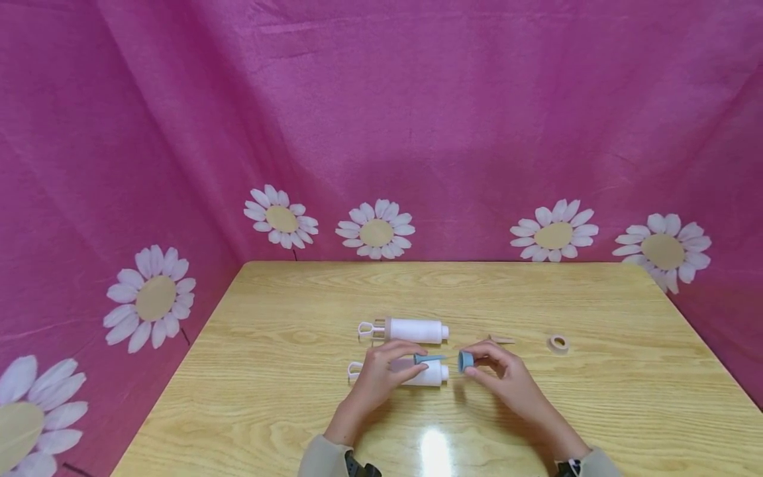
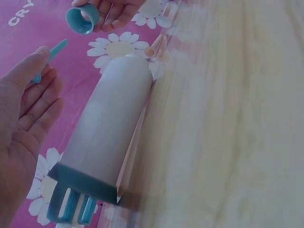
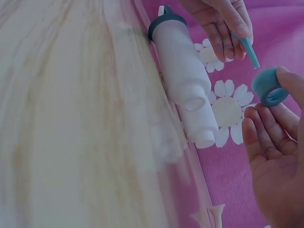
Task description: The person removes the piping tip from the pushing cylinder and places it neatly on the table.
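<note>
Between thumb and fingertips, my left hand (image 1: 381,371) pinches a slim, tapered teal nozzle (image 1: 434,358), its thin end pointing right. Facing it, my right hand (image 1: 505,372) grips a teal screw ring (image 1: 465,361) by its rim. A small gap separates ring and nozzle tip. Under the left hand lies a white icing syringe (image 1: 432,376), partly hidden by the fingers; the left wrist view shows its teal end collar (image 2: 85,183). Behind it, a second white syringe (image 1: 417,330) with a beige collar lies parallel, plunger handle to the left.
Right of the syringes, a beige nozzle (image 1: 503,340) lies on the wooden table (image 1: 286,411), partly behind the right hand. Farther right is a beige ring (image 1: 558,343). A pink curtain (image 1: 441,132) with white flowers hangs behind the table and along its sides.
</note>
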